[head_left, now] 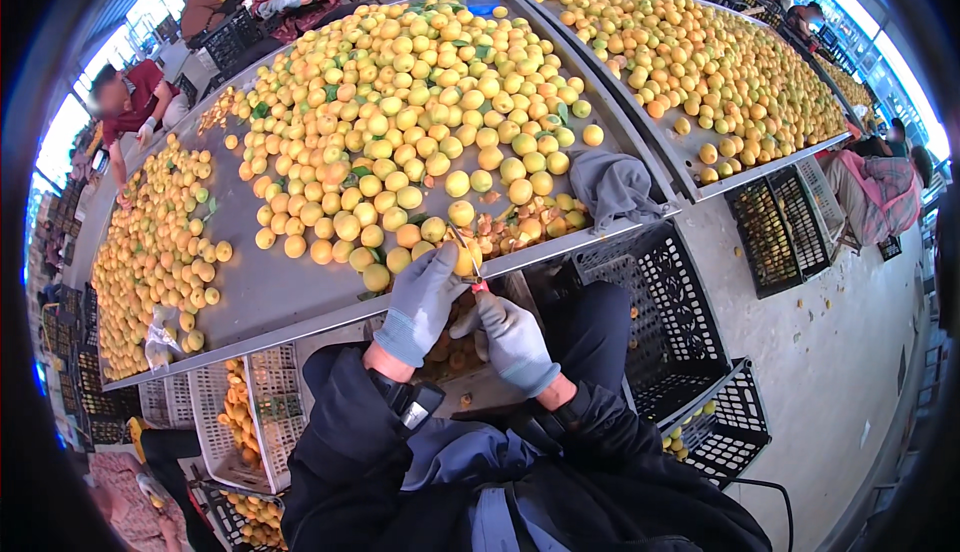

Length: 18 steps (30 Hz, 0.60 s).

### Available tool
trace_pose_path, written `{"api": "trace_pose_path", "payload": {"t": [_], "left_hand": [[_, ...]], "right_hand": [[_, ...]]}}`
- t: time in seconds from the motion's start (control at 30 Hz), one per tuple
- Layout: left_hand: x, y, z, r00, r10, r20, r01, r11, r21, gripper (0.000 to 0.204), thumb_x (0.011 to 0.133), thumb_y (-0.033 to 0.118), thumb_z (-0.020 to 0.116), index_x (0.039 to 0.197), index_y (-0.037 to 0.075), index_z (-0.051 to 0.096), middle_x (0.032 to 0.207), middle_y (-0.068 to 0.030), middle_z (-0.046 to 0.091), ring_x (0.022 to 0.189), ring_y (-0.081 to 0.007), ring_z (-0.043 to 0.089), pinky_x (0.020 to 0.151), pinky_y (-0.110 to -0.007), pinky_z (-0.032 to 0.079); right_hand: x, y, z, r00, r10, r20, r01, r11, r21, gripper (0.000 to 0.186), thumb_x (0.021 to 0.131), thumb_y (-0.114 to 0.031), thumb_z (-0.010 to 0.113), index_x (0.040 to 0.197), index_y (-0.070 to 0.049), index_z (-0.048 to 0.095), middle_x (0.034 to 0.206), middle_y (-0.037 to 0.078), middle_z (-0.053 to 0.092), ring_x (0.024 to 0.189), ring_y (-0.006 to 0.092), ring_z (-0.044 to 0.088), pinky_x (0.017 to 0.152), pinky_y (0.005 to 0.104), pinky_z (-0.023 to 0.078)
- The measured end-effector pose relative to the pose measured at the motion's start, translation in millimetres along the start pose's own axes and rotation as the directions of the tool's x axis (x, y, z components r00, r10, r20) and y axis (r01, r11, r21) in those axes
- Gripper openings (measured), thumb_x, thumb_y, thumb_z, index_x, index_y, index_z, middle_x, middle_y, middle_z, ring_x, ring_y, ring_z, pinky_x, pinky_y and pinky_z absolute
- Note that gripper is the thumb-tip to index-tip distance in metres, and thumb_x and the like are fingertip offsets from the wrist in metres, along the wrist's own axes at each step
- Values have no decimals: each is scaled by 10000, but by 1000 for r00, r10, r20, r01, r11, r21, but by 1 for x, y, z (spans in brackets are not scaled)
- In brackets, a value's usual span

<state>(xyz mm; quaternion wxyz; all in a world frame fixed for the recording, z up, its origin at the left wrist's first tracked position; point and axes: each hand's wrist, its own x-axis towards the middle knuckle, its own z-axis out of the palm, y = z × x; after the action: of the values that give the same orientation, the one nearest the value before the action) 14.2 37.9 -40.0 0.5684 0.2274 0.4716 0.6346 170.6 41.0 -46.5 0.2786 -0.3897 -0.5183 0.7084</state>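
Both of my hands wear grey work gloves and meet just above the near edge of the metal table [235,314]. My left hand [422,297] is closed around a yellow apricot [464,261]. In the fist of my right hand [510,337] is a small red-handled knife [470,255]; its thin blade lies against the fruit, and how deep it goes cannot be made out. Beyond the hands spreads a large heap of whole yellow-orange apricots [400,112] with some green leaves. Reddish-brown cut scraps [505,230] lie along the edge, right of the held fruit.
A grey cloth [610,187] lies at the table's right corner. Black crates [675,302] stand at my right knee, and a white crate [275,412] with fruit at my left. A second fruit-covered table [700,82] adjoins on the right. Other people sit around.
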Motion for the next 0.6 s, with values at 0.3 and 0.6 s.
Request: {"api": "trace_pose_path", "payload": {"t": [0.3,0.6], "left_hand": [[5,9,-7,993,64,95,-74,992,98,442,1016,292,560,1253,-81,546,1103,-150,656,1016,-271,665,927,-398,542],[6,-7,2,995,68,-70,-69,997,-18,402,996,314,600,1138,-62,612,1035,-115,675,940,-242,677,823,-338,555]], "right_hand": [[2,-9,-1,993,108,41,-109,994,18,522,1047,-469,426,958,-17,671,803,48,708,518,52,493,499,213,408],[6,6,0,999,-7,-47,2,996,-91,617,999,-581,449,818,-42,688,593,42,619,518,104,571,534,268,456]]}}
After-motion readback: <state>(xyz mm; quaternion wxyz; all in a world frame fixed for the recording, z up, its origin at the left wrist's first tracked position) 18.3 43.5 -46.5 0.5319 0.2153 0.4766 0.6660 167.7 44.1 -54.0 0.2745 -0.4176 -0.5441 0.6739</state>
